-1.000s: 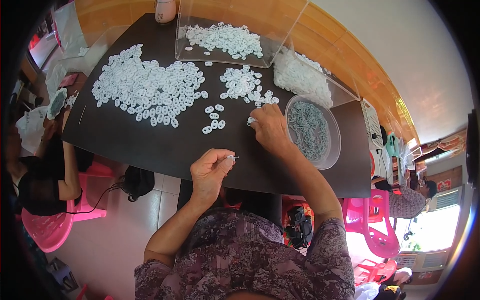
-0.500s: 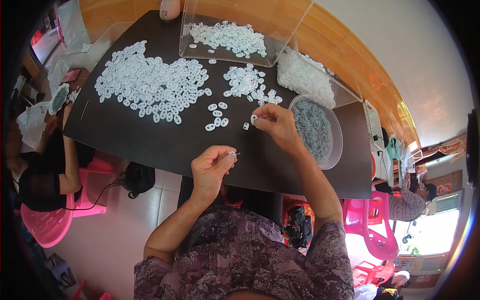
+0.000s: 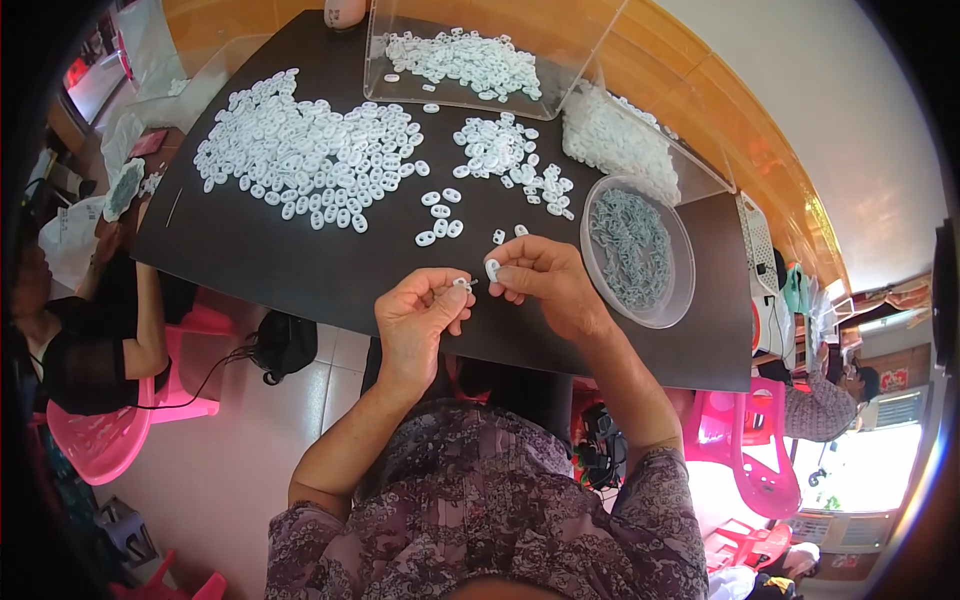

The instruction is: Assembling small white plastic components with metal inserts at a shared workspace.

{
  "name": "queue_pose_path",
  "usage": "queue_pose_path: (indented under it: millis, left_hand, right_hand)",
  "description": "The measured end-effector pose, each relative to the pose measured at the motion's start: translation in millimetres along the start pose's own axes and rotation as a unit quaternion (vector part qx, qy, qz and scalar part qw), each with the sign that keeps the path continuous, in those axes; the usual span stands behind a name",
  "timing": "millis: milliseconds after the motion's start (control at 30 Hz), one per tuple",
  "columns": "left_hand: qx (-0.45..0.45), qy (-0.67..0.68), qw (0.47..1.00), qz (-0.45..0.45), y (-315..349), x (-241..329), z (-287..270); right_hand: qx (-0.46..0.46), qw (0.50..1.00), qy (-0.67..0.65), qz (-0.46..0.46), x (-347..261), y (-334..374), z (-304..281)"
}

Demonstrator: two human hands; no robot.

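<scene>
White oval piece (image 3: pixel 491 270), centre of frame, is pinched by the fingers of the right hand (image 3: pixel 553 287); those of the left hand (image 3: pixel 412 312) grip a small part (image 3: pixel 462 284) just beside it. Step appears to be joining; next move likely calls for alignment. Table (image 3: pixel 320 272) bears a white heap (image 3: pixel 310 150), upper left. Clear tub (image 3: pixel 684 270), right, may hinder the forearm.

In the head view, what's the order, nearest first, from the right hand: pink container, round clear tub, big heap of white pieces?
1. Round clear tub: right of the right hand.
2. Big heap of white pieces: ahead and to the left.
3. Pink container: by the table's far edge.
</scene>
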State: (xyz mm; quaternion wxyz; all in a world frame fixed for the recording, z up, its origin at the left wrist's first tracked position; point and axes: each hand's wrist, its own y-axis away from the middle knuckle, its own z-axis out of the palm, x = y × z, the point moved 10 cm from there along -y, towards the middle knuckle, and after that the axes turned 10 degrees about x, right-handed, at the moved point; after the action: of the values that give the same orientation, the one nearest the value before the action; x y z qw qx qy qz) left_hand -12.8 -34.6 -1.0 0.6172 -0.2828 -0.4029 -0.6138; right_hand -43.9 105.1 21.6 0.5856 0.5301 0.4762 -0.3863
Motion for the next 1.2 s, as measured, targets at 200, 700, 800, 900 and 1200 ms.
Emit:
queue_pose_path:
  millis: [200,700,800,900,1200]
  left_hand:
    - [0.005,0.003,1.000,0.014,8,3,1]
    - [0.024,-0.017,0.999,0.015,14,-2,-5]
    - [0.029,-0.018,0.999,0.020,15,0,-8]
    - [0.036,-0.017,0.999,0.022,16,0,-10]
    - [0.029,0.001,0.999,0.028,17,-2,-8]
  right_hand:
    - [0.014,0.999,-0.027,-0.013,-2,10,5]
    - [0.014,0.995,0.014,-0.097,-6,19,13]
    - [0.010,0.994,0.028,-0.102,-12,22,19]
    - [0.018,0.994,0.039,-0.104,-12,22,20]
    - [0.044,0.990,0.051,-0.125,-11,27,23]
